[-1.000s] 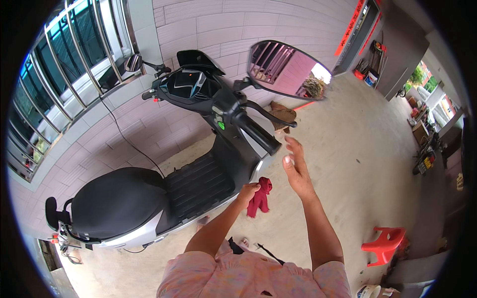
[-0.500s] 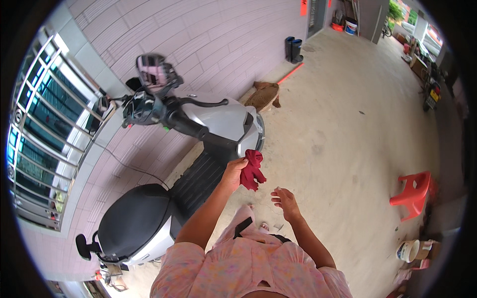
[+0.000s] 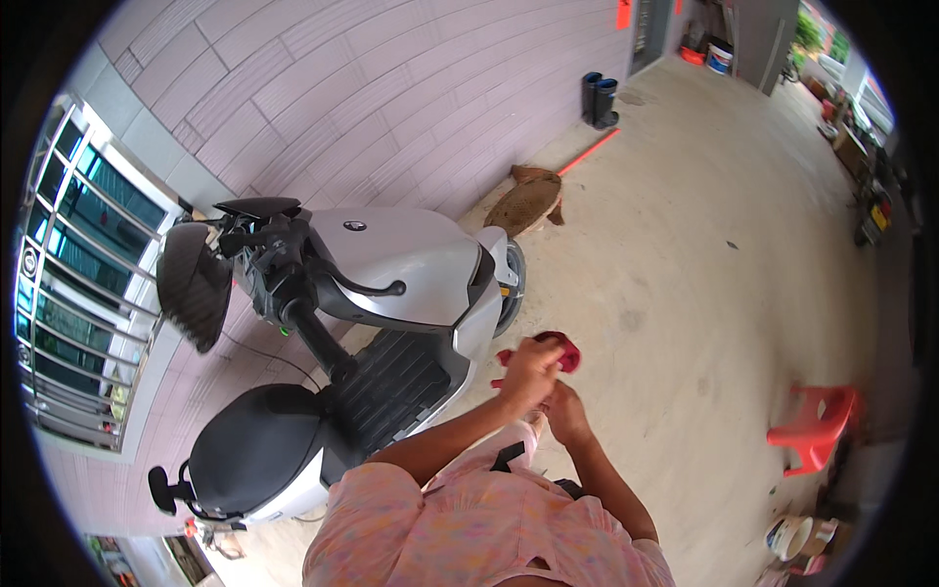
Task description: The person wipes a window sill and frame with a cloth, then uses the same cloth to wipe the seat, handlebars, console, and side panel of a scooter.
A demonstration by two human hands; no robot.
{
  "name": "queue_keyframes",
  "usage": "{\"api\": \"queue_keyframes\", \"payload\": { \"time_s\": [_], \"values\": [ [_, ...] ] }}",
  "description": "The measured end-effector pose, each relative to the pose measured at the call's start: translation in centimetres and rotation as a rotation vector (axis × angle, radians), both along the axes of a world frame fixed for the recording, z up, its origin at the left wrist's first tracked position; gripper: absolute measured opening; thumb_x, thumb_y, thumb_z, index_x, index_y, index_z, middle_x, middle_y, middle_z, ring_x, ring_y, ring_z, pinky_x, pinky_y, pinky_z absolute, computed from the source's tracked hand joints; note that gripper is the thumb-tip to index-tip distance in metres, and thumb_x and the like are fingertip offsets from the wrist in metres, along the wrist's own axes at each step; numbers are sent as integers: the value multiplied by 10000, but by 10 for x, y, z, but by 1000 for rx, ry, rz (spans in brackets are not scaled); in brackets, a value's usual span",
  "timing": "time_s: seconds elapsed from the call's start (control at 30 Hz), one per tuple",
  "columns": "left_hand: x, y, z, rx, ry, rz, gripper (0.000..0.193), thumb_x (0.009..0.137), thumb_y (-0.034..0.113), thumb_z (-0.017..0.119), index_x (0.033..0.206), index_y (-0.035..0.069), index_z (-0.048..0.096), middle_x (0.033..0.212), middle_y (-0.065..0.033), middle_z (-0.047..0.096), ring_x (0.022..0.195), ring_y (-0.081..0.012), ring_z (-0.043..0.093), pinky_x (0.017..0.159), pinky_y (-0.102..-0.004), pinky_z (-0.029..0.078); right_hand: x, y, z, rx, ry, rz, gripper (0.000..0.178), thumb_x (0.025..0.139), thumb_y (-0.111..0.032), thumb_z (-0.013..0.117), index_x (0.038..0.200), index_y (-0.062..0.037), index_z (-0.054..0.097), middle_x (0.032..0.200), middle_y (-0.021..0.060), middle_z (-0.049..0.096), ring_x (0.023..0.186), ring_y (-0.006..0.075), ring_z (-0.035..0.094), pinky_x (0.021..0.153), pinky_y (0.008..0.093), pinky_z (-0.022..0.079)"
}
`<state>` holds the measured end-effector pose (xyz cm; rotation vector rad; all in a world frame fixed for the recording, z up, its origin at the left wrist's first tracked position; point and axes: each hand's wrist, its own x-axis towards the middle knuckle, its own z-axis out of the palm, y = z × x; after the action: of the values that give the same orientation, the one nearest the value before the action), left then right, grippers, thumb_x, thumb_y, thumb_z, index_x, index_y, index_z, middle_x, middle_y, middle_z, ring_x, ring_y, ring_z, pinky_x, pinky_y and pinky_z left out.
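Observation:
A dark red cloth (image 3: 565, 354) is bunched up in front of my body, its edges sticking out past the fingers. My left hand (image 3: 531, 374) is closed round it, somewhat smeared by motion. Just below and touching the left, my right hand (image 3: 565, 413) is closed at the cloth's lower part; its fingertips are partly hidden. To my left stands a silver-grey electric scooter (image 3: 401, 256) with a black seat (image 3: 256, 440), a ribbed black footboard (image 3: 396, 386), and a dark mirror (image 3: 196, 284) on the handlebar. My hands are apart from the scooter.
A woven brown basket (image 3: 523, 207) lies by the tiled wall (image 3: 391, 108), near an orange-red pole (image 3: 592, 152) and black boots (image 3: 599, 101). On the right stand a red plastic stool (image 3: 814, 428) and a white bucket (image 3: 788, 536). A barred window (image 3: 88, 284) is at far left.
My left hand has moved right and slightly down with the cloth, and my right hand has come to meet it and closed. The handlebar and mirror appear turned to the left.

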<state>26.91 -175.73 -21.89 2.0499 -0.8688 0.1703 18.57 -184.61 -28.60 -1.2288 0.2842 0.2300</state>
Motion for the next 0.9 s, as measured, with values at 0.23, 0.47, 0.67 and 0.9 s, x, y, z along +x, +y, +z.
{"api": "queue_keyframes", "payload": {
  "time_s": [0.23,0.47,0.67,0.9],
  "values": [
    [13,-27,11,53,-26,-333,300,694,36,551,992,20,586,940,-108,564,827,-268,480,735,-339,425,93,-53,44,1151,-211,102,548,875,-453,363,1299,-108,335,1222,102,464,1080,268,475,906,403,401],
    [43,-2,34,74,47,-223,335,733,55,564,1068,29,564,952,-116,580,858,-272,514,727,-357,450,163,-40,76,915,-154,112,544,854,-461,407,1264,-106,375,1232,124,458,1068,295,471,889,420,415],
    [48,36,39,-151,194,317,320,753,-2,547,1067,49,580,860,-114,600,804,-256,571,684,-342,468,229,-22,76,770,-225,370,529,900,-430,323,1231,-24,393,1186,164,486,1052,297,487,936,433,366],
    [-21,131,27,-846,377,1437,161,799,115,528,876,6,618,711,-56,622,556,-99,554,458,-213,405,287,1,124,814,-158,609,304,894,-152,410,1127,41,446,994,138,571,744,200,577,578,271,485]
  ]
}}
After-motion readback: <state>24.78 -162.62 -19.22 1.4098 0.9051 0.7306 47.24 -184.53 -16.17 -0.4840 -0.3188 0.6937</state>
